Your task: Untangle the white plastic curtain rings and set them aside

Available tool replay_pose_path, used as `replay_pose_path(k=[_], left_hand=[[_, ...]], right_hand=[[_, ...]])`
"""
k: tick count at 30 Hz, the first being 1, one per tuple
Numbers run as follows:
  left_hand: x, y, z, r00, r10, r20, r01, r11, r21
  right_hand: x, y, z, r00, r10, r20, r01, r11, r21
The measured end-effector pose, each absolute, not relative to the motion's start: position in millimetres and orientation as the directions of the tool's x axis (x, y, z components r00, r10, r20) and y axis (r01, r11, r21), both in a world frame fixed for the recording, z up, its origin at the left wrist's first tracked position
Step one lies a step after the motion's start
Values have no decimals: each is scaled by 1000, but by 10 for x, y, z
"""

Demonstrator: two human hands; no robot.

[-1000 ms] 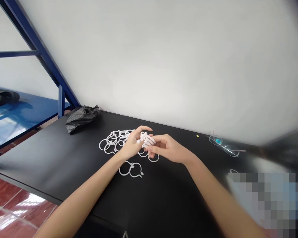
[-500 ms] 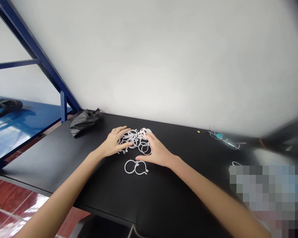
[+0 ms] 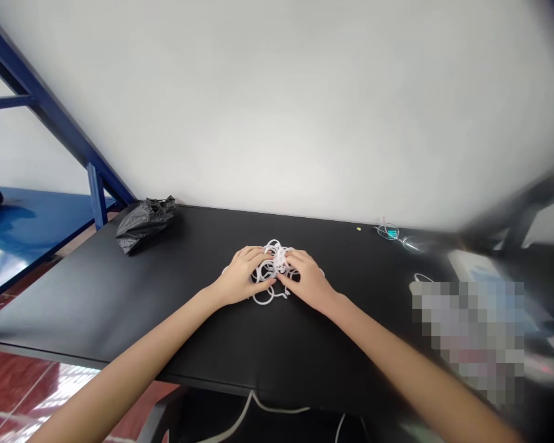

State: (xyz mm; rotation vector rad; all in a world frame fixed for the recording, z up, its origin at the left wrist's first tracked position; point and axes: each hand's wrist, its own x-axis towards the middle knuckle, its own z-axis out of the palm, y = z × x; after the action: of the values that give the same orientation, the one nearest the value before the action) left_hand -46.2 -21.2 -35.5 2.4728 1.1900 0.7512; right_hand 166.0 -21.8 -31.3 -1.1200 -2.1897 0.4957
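Observation:
A heap of several white plastic rings (image 3: 274, 264) lies bunched together on the black table (image 3: 166, 320). My left hand (image 3: 240, 277) presses against the heap's left side, fingers curled round the rings. My right hand (image 3: 308, 282) closes in from the right, fingers likewise bent over the rings. The two hands cup the pile between them, and part of it is hidden under the fingers. One ring (image 3: 263, 298) sticks out toward me below the hands.
A crumpled black plastic bag (image 3: 144, 221) sits at the table's back left. A pair of glasses (image 3: 397, 236) lies at the back right by the white wall. A blue metal frame (image 3: 50, 117) stands to the left. White cables (image 3: 268, 413) hang under the front edge.
The rings were spread out flat with my hands apart on them. Both hands have swept inward and gathered the rings into one tight heap; the two separate rings in front have been pulled in.

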Motion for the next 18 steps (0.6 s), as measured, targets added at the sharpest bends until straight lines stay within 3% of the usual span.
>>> replay_pose_path(k=[4,9,14,16,18], left_hand=[[-92,-175,-373,539,754,376,574,-655,491],[162,-195,-352,503,799,331,617,-599,510],[187,-211,-35,504,795,338,659,-607,444],[242,-272,310,479,783,398,573,-622,534],[319,-405,734,500,760,415,322,-608,725]], right_hand=[[1932,-313,-338,-316,854,413,633,514,-579],[2178,-389,-320,-208,860,466,676,471,-567],[2226,-382,-328,-126,873,471,643,433,-631],[2231,-372,-345,-112,885,452,636,413,-651],[2241,-357,-358,-114,899,423,641,392,-660]])
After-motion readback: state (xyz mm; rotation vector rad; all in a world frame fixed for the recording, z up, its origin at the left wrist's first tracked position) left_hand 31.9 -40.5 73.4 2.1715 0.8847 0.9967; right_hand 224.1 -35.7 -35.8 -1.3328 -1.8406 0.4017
